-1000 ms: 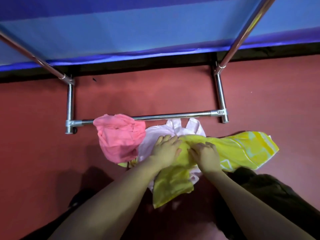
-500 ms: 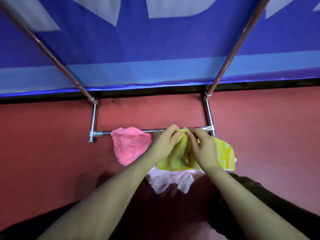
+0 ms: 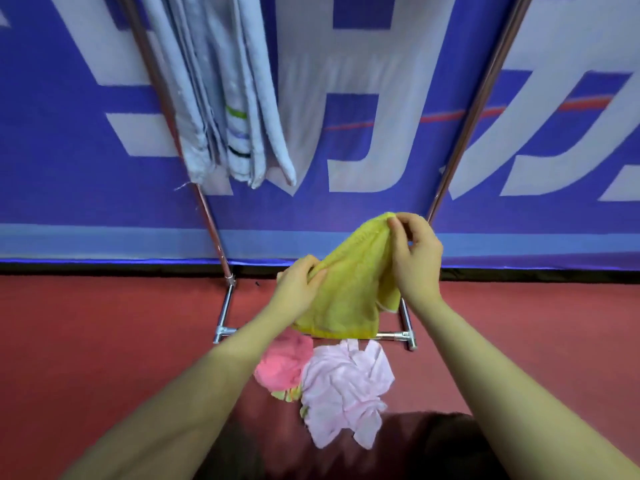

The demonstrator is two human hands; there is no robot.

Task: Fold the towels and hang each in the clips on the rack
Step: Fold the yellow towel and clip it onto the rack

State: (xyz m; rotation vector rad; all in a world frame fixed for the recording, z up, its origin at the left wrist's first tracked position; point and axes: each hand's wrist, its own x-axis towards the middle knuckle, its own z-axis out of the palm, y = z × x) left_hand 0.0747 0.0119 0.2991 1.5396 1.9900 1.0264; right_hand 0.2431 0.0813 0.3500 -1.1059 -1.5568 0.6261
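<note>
Now that the yellow towel [image 3: 349, 292] is lifted off the floor pile, left hand [image 3: 298, 284] & right hand [image 3: 414, 252] both pinch its top edge; folding comes next.

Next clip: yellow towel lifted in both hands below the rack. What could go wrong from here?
1. The yellow towel hangs bunched between the left hand and right hand; its fold may come out uneven.
2. The pink towel and pale pink cloth lie on the floor by the rack's base bar; a step forward could tread on them.
</note>
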